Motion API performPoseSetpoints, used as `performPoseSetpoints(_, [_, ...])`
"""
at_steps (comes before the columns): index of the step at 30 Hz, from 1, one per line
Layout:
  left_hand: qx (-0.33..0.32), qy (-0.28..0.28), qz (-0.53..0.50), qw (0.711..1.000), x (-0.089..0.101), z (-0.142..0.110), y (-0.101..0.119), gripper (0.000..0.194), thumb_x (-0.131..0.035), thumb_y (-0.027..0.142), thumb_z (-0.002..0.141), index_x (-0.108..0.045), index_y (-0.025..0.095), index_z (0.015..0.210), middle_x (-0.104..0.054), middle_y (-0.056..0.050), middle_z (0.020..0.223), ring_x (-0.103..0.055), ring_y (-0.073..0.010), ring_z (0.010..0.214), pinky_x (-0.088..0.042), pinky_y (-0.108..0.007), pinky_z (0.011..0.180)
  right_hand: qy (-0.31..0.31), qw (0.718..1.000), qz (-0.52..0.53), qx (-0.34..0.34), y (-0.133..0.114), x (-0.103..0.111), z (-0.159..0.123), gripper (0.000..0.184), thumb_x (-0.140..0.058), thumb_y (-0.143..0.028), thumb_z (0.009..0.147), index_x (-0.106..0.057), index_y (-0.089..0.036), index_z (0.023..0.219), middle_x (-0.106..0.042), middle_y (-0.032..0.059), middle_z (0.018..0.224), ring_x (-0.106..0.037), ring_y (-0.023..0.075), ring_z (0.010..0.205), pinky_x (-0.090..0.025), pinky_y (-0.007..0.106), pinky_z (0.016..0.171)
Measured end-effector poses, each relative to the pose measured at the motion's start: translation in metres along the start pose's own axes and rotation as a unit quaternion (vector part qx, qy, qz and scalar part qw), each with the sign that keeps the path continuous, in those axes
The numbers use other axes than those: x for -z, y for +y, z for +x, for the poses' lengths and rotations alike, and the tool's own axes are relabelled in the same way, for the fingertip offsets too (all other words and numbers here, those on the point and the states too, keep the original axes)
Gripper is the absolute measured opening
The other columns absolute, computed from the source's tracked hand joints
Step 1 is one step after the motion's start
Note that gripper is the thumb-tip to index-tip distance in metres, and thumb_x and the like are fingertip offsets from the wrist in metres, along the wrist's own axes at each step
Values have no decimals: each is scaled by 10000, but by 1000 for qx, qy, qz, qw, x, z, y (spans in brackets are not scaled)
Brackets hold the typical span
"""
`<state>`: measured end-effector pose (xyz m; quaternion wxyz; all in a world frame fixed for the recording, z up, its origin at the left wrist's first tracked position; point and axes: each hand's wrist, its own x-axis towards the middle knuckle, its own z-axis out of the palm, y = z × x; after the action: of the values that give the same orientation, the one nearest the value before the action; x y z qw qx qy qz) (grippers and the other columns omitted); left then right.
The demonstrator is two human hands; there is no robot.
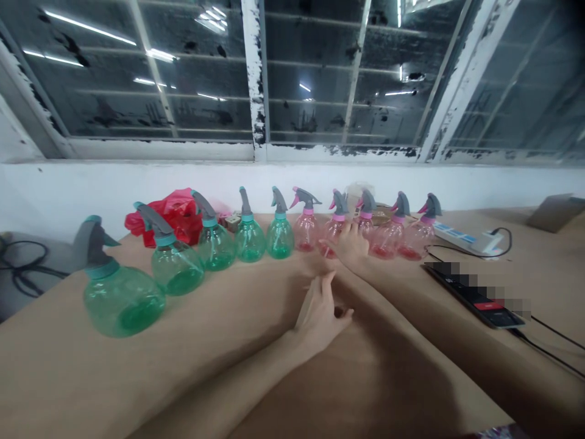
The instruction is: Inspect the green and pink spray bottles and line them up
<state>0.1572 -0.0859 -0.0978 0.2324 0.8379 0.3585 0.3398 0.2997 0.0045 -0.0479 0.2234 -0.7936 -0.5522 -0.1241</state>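
Observation:
A row of spray bottles with grey triggers stands along the far side of the brown table point(228, 341). Several green bottles point(249, 238) fill the left half and several pink ones point(305, 228) the right. My right hand point(351, 245) reaches into the pink group, its fingers curled about the base of one pink spray bottle point(335, 227). My left hand point(320, 312) rests on its edge on the table nearer to me, fingers stretched out together, thumb apart, holding nothing.
A red plastic bag point(180, 213) lies behind the green bottles. A white power strip point(461, 236) and a black phone point(478, 297) with cables lie to the right. Dark cables point(22, 268) lie off the table's left edge. A white wall and window run behind.

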Motion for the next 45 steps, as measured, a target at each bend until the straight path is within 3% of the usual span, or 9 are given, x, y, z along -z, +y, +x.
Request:
performPoseSetpoints(5, [2, -10, 8, 1000, 0, 0, 0, 701, -634, 213, 722, -247, 165, 1305, -446, -155, 1227, -444, -303, 1173, -375, -499, 976, 0, 1000, 9, -13, -6, -6, 6, 665, -497, -523, 824, -325, -57, 1265, -477, 239, 1177, -601, 325, 966, -497, 373, 701])
performPoseSetpoints(14, [8, -21, 28, 999, 1, 1, 2, 676, -623, 208, 732, -262, 148, 1300, -455, -157, 1220, -453, -295, 1165, -383, -475, 978, -6, 999, 41, -17, -8, -9, 3, 669, -547, -416, 817, -257, -97, 1328, -447, 234, 1230, -599, 312, 988, -488, 371, 722])
performPoseSetpoints(17, [9, -20, 32, 999, 1, 2, 1, 672, -623, 211, 729, -271, 142, 1297, -457, -157, 1223, -451, -295, 1168, -384, -466, 979, -10, 998, 56, -3, 4, -1, -8, 652, -541, -417, 809, -269, -138, 1332, -468, 201, 1243, -612, 290, 955, -485, 354, 706])
performPoseSetpoints(21, [0, -18, 26, 1000, 0, 2, -2, 697, -613, 215, 732, -242, 163, 1319, -456, -152, 1230, -459, -294, 1162, -391, -476, 969, -4, 997, 73, 7, 36, 17, -13, 442, -481, -441, 833, -445, -174, 1183, -567, 126, 1137, -611, 262, 943, -470, 342, 747])
performPoseSetpoints(27, [-4, -21, 36, 999, 1, 2, -1, 682, -585, 201, 745, -232, 164, 1327, -465, -149, 1212, -462, -295, 1159, -390, -488, 962, 25, 996, 75, -44, 70, 36, 19, 450, -487, -382, 814, -453, -105, 1166, -558, 186, 1156, -531, 305, 1095, -420, 386, 861])
performPoseSetpoints(31, [3, -24, 42, 999, 2, 2, 0, 674, -587, 213, 746, -238, 160, 1320, -464, -148, 1211, -462, -290, 1155, -397, -474, 958, 15, 995, 80, -64, 67, 29, 39, 420, -493, -401, 801, -502, -105, 1099, -596, 176, 1106, -583, 301, 1020, -440, 383, 823])
performPoseSetpoints(36, [-9, -29, 47, 998, 2, 2, 0, 656, -577, 197, 747, -251, 153, 1315, -464, -147, 1220, -457, -282, 1156, -390, -463, 967, 6, 993, 73, -91, 59, 23, 47, 522, -520, -454, 774, -504, -52, 1106, -612, 216, 1048, -593, 336, 991, -445, 407, 787])
performPoseSetpoints(42, [13, -21, 23, 999, 2, 1, 4, 627, -571, 208, 756, -264, 165, 1302, -477, -137, 1201, -475, -276, 1136, -402, -475, 948, -22, 996, 79, -39, 70, 43, 13, 529, -546, -504, 751, -542, -116, 1111, -643, 161, 1007, -623, 306, 901, -457, 361, 716])
performPoseSetpoints(45, [35, 12, -6, 999, 4, 1, 7, 679, -610, 285, 748, -249, 161, 1309, -435, -153, 1261, -441, -292, 1183, -374, -500, 978, -55, 987, 125, 80, 77, 64, -26, 600, -576, -490, 740, -462, -151, 1222, -665, 84, 852, -627, 240, 713, -454, 319, 609])
